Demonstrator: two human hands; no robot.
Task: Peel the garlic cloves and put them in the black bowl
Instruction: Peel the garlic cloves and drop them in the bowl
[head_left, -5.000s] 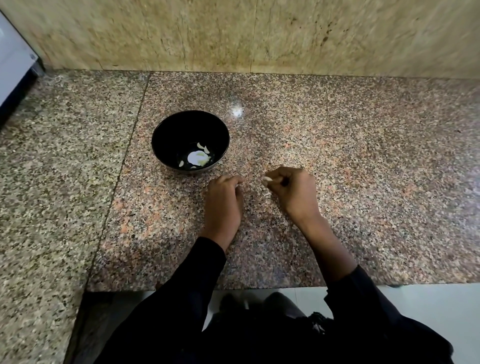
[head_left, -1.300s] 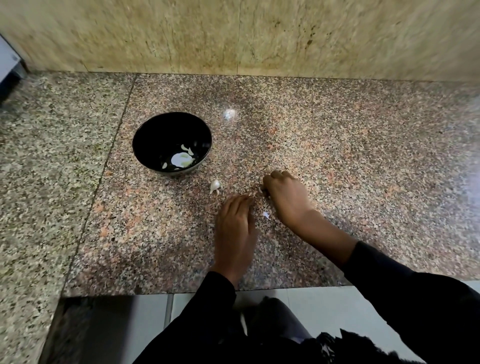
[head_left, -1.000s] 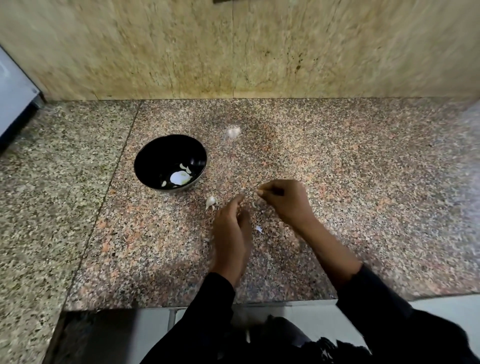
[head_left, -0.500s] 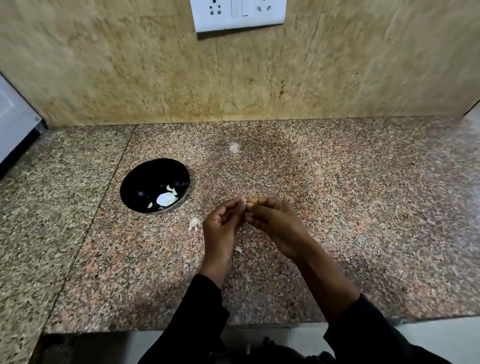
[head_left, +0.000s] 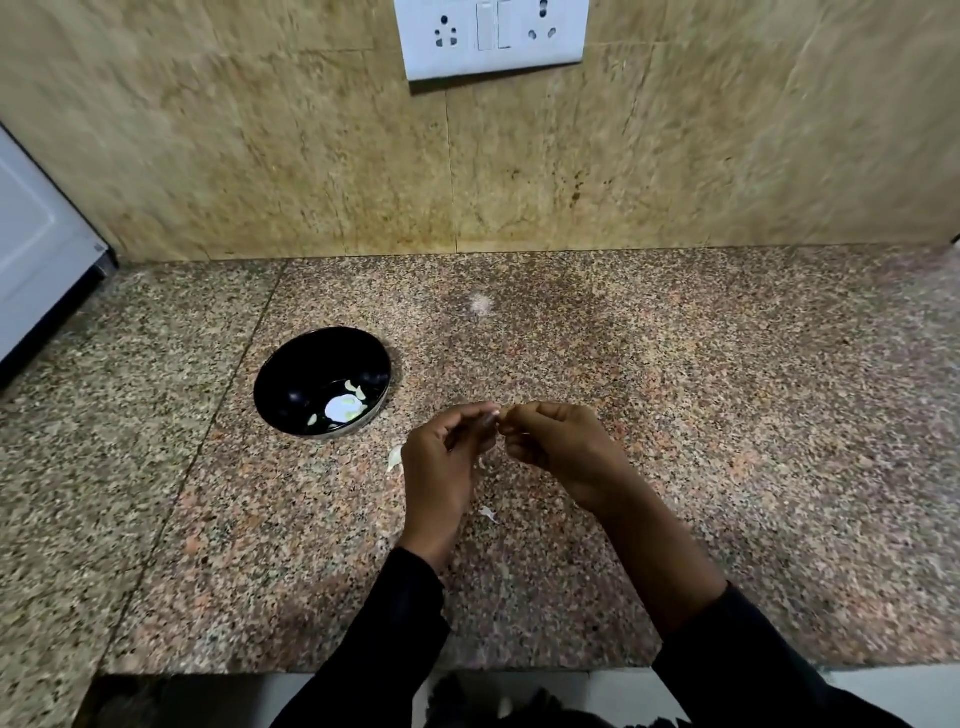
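Note:
The black bowl (head_left: 291, 384) stands on the granite counter, left of my hands, with pale garlic pieces (head_left: 344, 406) in its bottom. My left hand (head_left: 441, 467) and my right hand (head_left: 558, 449) meet fingertip to fingertip above the counter and pinch a small garlic clove (head_left: 500, 415) between them; most of the clove is hidden by the fingers. One unpeeled garlic clove (head_left: 395, 458) lies on the counter just left of my left hand. A scrap of white skin (head_left: 487, 513) lies under my hands.
A tiled wall rises behind the counter with a white socket plate (head_left: 491, 36) at the top. A white appliance (head_left: 36, 260) stands at the far left. The counter's front edge (head_left: 363, 670) runs just below my forearms.
My hands rose off the counter and came together, pinching the clove between their fingertips. The camera tilted up, bringing the socket plate into view. A clove now lies beside the bowl.

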